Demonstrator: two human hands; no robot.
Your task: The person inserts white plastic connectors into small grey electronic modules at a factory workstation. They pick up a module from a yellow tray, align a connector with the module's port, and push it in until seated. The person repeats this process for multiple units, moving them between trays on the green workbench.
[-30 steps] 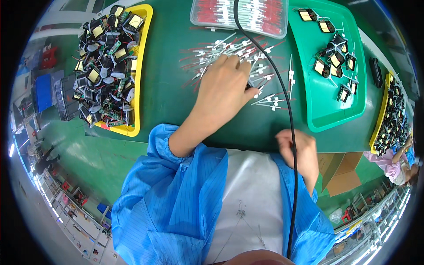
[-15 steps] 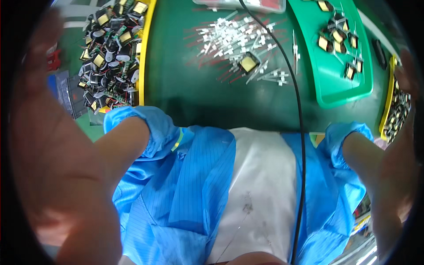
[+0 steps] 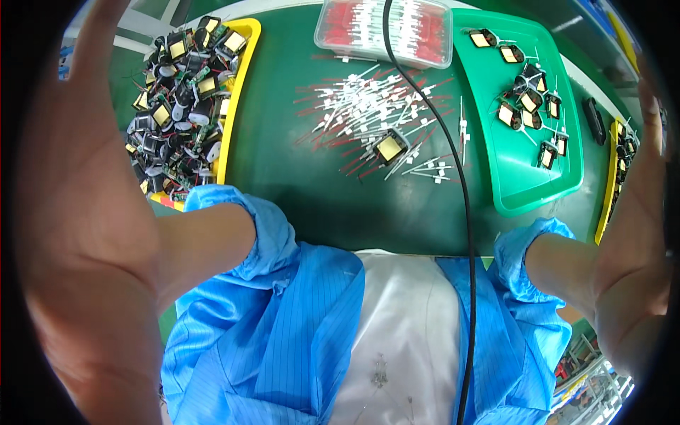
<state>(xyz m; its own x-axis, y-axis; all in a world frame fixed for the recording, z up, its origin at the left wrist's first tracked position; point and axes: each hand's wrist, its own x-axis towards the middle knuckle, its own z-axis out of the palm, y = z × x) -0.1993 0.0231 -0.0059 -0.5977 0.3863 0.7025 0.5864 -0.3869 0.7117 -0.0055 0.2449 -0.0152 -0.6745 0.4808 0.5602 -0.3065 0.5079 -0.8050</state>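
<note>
Green counter (image 3: pixel 297 191) carries loose leaded parts (image 3: pixel 375 117) around 1 small coil (image 3: pixel 391 147); both hands are raised beside the camera, left hand (image 3: pixel 78 234) and right hand (image 3: pixel 637 234) spread, holding nothing; dropping back blind, a sleeve (image 3: pixel 248 219) could scatter parts or snag the black cable (image 3: pixel 453 170).

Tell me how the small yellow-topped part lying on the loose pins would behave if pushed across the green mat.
The yellow-topped part looks small and blocky, so probably light and stiff. It rests on thin pins, so a push would likely drag or scatter them. Its flat sides suggest sliding rather than rolling.
</note>
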